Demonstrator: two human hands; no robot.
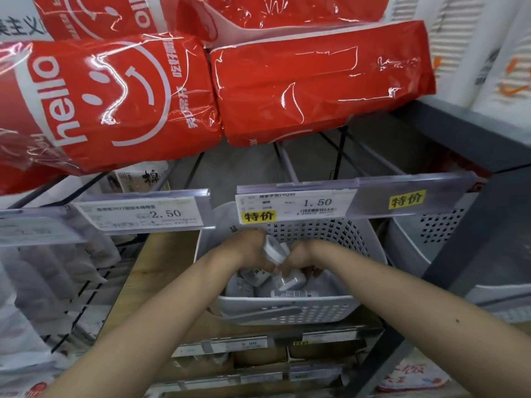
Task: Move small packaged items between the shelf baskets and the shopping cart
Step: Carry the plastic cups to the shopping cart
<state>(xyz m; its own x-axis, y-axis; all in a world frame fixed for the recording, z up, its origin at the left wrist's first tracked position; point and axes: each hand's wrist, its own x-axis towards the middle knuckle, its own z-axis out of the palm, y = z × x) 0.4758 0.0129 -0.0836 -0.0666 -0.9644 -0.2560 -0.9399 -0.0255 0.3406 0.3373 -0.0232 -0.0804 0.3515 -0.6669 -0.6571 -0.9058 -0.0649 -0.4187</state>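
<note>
head cam looks down, close, into shelf basket point(287, 311).

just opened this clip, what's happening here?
A person is reaching with both hands into a white perforated basket on a store shelf, under the 1.50 price tag. The left hand grips a small white packaged item lifted above the pile. The right hand is down among the other small white packages, fingers curled round one. Big red "hello" packs sit on the shelf above. No cart is in view.
</note>
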